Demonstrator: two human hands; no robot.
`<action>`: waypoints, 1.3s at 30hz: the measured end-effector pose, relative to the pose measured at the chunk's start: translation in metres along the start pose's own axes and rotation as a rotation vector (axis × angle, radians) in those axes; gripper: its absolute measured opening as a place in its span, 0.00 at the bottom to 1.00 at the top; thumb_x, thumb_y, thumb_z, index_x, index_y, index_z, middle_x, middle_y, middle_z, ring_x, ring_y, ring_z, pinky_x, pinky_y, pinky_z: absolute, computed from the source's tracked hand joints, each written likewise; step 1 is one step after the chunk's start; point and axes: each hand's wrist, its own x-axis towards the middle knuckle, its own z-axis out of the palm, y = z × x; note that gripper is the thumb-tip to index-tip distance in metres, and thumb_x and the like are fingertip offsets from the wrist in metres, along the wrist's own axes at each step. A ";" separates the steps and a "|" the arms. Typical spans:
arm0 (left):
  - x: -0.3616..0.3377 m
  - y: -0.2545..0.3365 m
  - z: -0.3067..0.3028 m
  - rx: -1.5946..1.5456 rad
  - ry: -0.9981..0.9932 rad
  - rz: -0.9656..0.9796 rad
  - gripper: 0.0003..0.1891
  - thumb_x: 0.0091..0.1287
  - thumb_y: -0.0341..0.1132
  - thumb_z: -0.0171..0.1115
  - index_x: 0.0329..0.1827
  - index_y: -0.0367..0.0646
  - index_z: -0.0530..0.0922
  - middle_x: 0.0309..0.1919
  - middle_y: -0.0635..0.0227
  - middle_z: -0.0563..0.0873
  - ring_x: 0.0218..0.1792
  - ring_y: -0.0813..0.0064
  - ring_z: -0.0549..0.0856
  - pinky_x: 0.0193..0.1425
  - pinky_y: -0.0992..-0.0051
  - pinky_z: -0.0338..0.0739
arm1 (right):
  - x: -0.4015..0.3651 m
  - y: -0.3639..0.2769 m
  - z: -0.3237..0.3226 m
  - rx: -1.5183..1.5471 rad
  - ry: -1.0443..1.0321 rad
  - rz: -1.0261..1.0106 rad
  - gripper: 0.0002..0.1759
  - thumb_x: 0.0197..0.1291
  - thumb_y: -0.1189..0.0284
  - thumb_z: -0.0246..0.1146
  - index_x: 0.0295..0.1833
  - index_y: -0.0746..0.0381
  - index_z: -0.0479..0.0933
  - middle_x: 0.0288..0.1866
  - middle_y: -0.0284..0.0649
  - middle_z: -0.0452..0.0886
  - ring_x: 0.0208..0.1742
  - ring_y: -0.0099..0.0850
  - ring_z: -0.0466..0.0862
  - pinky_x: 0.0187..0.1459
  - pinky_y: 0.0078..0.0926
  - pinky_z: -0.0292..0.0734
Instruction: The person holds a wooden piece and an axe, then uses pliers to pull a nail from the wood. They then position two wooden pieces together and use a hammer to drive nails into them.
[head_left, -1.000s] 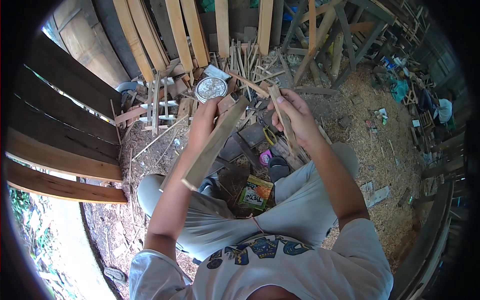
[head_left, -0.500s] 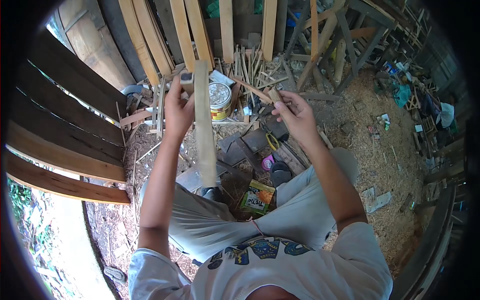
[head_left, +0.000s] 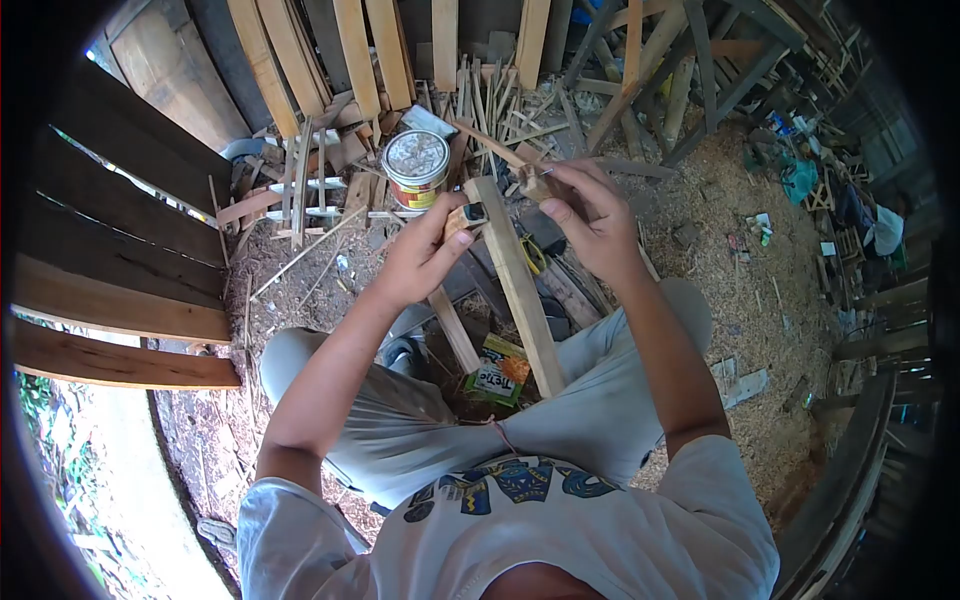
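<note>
My left hand [head_left: 420, 250] is closed around a pale wooden piece with a dark square patch [head_left: 477, 213] on its end. Against it, a long flat wooden strip [head_left: 518, 295] slants down toward my right knee. Below the same hand, a narrower wooden strip [head_left: 456, 332] points down toward my lap. Fingers and thumb of my right hand [head_left: 597, 215] pinch a small wooden block [head_left: 535, 186], close to the long strip's upper end. A thin object shows at the block's top, too small to name.
A paint bucket [head_left: 415, 165] with a spattered lid stands ahead, before a heap of wood offcuts [head_left: 490, 105]. Planks [head_left: 355, 55] lean at the back. Between my legs lie a green snack packet [head_left: 498, 370] and a yellow-handled tool [head_left: 533, 256]. Shavings [head_left: 720, 300] cover the floor at right.
My left hand has come down and to the right, bringing the long strip from near vertical to a slant nearer my right hand. My right hand still pinches the block.
</note>
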 end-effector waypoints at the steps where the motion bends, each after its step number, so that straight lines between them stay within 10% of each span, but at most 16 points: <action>1: 0.001 0.000 0.005 0.024 0.017 0.019 0.19 0.79 0.42 0.58 0.64 0.38 0.71 0.38 0.54 0.83 0.38 0.60 0.84 0.45 0.65 0.77 | 0.001 -0.005 0.002 -0.043 -0.026 -0.032 0.22 0.66 0.80 0.70 0.65 0.66 0.80 0.59 0.42 0.84 0.58 0.29 0.83 0.64 0.27 0.76; 15: 0.005 0.000 0.017 0.082 0.066 0.098 0.16 0.79 0.43 0.57 0.54 0.37 0.75 0.37 0.51 0.79 0.42 0.46 0.82 0.49 0.58 0.76 | -0.002 -0.004 0.019 -0.008 -0.035 0.039 0.18 0.60 0.77 0.76 0.56 0.64 0.84 0.51 0.42 0.88 0.50 0.31 0.88 0.52 0.28 0.82; 39: -0.002 0.001 0.016 0.102 0.121 0.015 0.20 0.80 0.43 0.58 0.67 0.44 0.67 0.35 0.50 0.85 0.36 0.46 0.87 0.40 0.58 0.79 | -0.003 -0.004 0.028 -0.013 -0.060 0.023 0.18 0.59 0.77 0.76 0.56 0.64 0.85 0.52 0.42 0.87 0.52 0.34 0.87 0.55 0.30 0.81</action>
